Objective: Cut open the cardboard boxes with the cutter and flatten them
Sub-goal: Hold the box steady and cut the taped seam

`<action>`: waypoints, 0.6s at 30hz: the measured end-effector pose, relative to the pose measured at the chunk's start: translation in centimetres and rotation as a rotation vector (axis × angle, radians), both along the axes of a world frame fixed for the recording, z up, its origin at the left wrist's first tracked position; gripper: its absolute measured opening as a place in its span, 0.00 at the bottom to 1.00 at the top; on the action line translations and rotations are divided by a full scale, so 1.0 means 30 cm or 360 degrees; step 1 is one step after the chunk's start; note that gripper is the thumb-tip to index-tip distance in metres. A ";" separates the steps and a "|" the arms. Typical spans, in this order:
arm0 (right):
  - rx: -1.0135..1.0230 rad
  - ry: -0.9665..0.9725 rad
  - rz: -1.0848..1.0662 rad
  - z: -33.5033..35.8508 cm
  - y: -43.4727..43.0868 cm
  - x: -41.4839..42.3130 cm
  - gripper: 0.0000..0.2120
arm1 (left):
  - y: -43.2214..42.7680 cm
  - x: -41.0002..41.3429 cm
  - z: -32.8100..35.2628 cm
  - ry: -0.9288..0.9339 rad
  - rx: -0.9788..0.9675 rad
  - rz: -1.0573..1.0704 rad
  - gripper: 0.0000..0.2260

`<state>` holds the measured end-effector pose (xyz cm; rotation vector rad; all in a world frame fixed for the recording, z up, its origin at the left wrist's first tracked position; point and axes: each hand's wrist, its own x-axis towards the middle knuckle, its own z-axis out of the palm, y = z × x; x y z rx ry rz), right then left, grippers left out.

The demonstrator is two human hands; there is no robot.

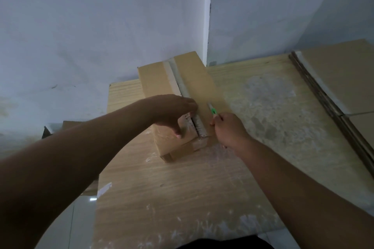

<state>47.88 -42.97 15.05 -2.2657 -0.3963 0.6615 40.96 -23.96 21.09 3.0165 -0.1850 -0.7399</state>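
Head view: right hand (pixel 228 129) is gripping the cutter (pixel 213 111) on the box (pixel 153 83), left hand (pixel 174 111) pressing flat-fingered beside it, slitting apparently underway, next likely needing a steady pull along the tape (pixel 182 85).

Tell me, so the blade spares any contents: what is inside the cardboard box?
Only a dark gap shows where the taped seam of the cardboard box is split at the near end. The flaps and the left hand cover the rest, hiding any contents.
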 end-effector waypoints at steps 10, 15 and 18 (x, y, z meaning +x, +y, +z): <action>-0.0060 -0.0159 0.0066 -0.009 -0.027 -0.014 0.18 | -0.005 -0.082 0.026 -0.0001 -0.0248 0.0315 0.32; 0.0110 0.0080 -0.0095 0.044 -0.069 -0.037 0.18 | -0.066 -0.100 -0.161 -0.0207 -0.0453 0.0789 0.44; -0.0027 -0.0160 0.0052 0.049 -0.112 -0.101 0.16 | -0.082 -0.078 -0.204 -0.0054 -0.0378 0.1158 0.58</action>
